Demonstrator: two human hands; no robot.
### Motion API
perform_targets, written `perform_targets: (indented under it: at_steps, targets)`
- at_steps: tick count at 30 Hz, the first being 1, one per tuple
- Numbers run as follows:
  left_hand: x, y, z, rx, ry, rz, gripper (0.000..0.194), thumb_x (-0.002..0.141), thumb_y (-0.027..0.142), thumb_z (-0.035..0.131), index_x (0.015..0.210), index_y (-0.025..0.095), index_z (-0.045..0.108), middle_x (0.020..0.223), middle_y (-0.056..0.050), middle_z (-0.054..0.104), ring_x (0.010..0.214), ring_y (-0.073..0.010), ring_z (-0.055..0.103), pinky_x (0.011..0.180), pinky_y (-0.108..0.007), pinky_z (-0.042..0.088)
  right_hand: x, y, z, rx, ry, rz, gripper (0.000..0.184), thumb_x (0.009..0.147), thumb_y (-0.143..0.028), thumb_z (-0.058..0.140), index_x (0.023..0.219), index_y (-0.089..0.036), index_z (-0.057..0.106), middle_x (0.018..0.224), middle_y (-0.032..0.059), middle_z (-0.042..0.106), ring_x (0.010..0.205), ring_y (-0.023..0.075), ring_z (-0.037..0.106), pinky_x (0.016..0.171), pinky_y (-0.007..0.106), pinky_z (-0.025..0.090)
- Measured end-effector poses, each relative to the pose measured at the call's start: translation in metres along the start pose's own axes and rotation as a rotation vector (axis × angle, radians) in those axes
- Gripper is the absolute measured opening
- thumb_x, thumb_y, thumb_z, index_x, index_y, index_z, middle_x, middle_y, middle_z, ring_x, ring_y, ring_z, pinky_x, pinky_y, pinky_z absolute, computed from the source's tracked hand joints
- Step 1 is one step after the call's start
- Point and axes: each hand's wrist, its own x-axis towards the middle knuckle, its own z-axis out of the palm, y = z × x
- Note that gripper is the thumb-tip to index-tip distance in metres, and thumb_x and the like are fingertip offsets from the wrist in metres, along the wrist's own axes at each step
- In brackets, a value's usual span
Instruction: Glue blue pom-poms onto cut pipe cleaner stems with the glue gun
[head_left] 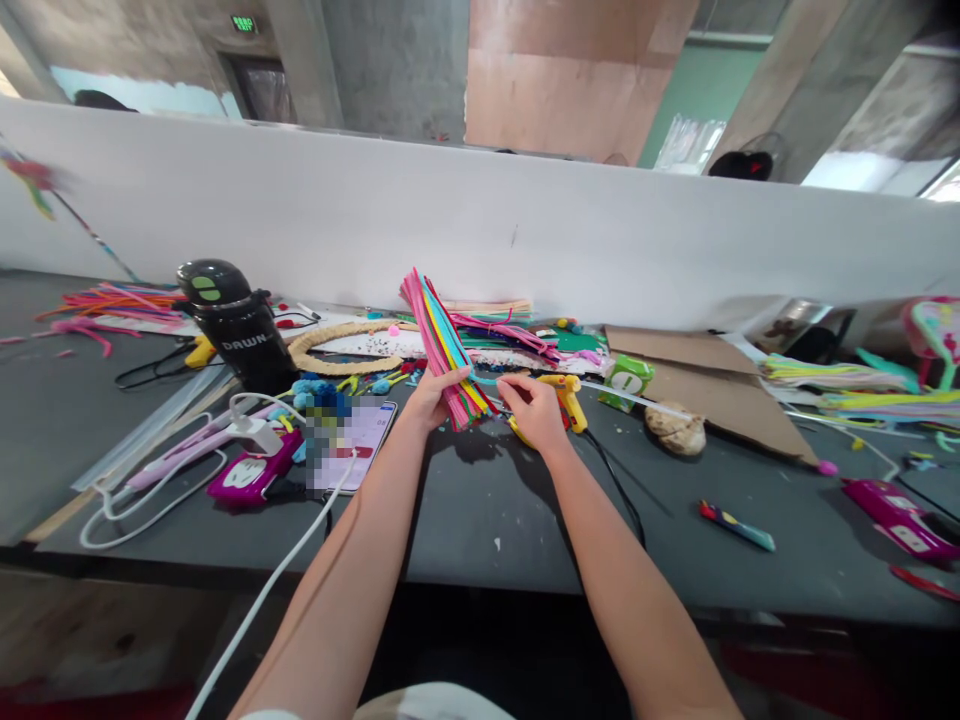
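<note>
My left hand (429, 402) is wrapped round the lower part of a thick bundle of pipe cleaners (433, 335), mostly pink with some blue, yellow and red. The bundle is tilted, its top leaning left and away from me. A light blue pipe cleaner (484, 379) runs from the bundle to my right hand (534, 410), whose thumb and fingers pinch its end. Just behind my right hand, a yellow glue gun (571, 403) rests on the dark table, partly covered by that hand.
A black bottle (247, 345), a phone (367, 445) and a purple power strip (259, 472) stand or lie at left. Rightward are a green box (628, 383), cardboard (697, 395) and a teal-handled tool (739, 526). A white partition (450, 210) closes off the back. A white cable (281, 575) crosses the front edge.
</note>
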Motion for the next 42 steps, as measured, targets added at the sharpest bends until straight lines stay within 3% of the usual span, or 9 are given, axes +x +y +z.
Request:
perform_targets:
  at_steps: [7,11,15,26,30,36,42]
  targets:
    - [-0.002,0.002,-0.003,0.021,-0.088,-0.046,0.047,0.055,0.008,0.076,0.102,0.010,0.065,0.084,-0.006,0.071,0.070,-0.0199,0.067,0.068,-0.033,0.055,-0.001,-0.005,-0.003,0.054,0.025,0.012,0.026,0.086,-0.039,0.062,0.089,-0.016,0.074,0.085,0.0072,0.074,0.077,0.0211,0.068,0.071,0.031,0.054]
    - [0.004,-0.003,-0.006,0.012,-0.041,0.015,0.041,0.052,0.004,0.071,0.091,0.013,0.061,0.075,0.000,0.068,0.064,-0.0160,0.065,0.066,-0.030,0.053,-0.005,-0.014,-0.002,0.051,-0.027,-0.029,0.023,0.086,-0.037,0.062,0.091,-0.018,0.073,0.086,0.0063,0.074,0.075,0.0199,0.068,0.068,0.030,0.054]
    - [0.006,-0.006,-0.007,0.001,0.011,0.066,0.040,0.051,0.004,0.067,0.086,0.016,0.054,0.069,0.003,0.063,0.060,-0.0134,0.062,0.064,-0.029,0.052,-0.009,-0.018,-0.001,-0.092,-0.104,-0.107,0.017,0.087,-0.028,0.059,0.093,-0.018,0.072,0.087,0.0059,0.073,0.075,0.0188,0.068,0.071,0.030,0.054]
    - [0.006,-0.007,-0.002,0.015,0.046,0.086,0.046,0.048,0.004,0.063,0.090,0.017,0.050,0.067,0.004,0.064,0.060,-0.0173,0.065,0.063,-0.033,0.054,-0.011,-0.011,0.004,-0.226,-0.172,-0.112,0.024,0.082,-0.019,0.059,0.102,-0.018,0.072,0.097,0.0071,0.075,0.082,0.0195,0.068,0.078,0.031,0.053]
    - [0.006,-0.007,-0.002,0.014,0.050,0.072,0.046,0.048,0.003,0.064,0.090,0.017,0.051,0.070,0.003,0.065,0.062,-0.0172,0.065,0.064,-0.032,0.054,-0.007,-0.006,0.001,-0.111,-0.108,-0.031,0.021,0.084,-0.024,0.058,0.096,-0.017,0.074,0.090,0.0069,0.075,0.077,0.0192,0.069,0.075,0.032,0.055]
    - [0.007,-0.007,-0.004,0.014,0.052,0.057,0.043,0.049,0.004,0.065,0.089,0.016,0.054,0.072,0.002,0.066,0.061,-0.0160,0.064,0.061,-0.029,0.053,0.001,0.002,0.000,0.236,-0.073,0.254,0.027,0.077,-0.036,0.068,0.094,-0.016,0.074,0.081,0.0075,0.076,0.072,0.0209,0.071,0.070,0.033,0.058]
    - [0.008,-0.008,-0.003,0.003,0.060,0.065,0.044,0.049,0.003,0.068,0.089,0.016,0.054,0.071,0.003,0.066,0.061,-0.0159,0.064,0.061,-0.029,0.054,0.001,-0.004,-0.002,0.358,-0.050,0.335,0.030,0.072,-0.039,0.072,0.091,-0.015,0.074,0.077,0.0068,0.075,0.065,0.0185,0.069,0.069,0.033,0.058]
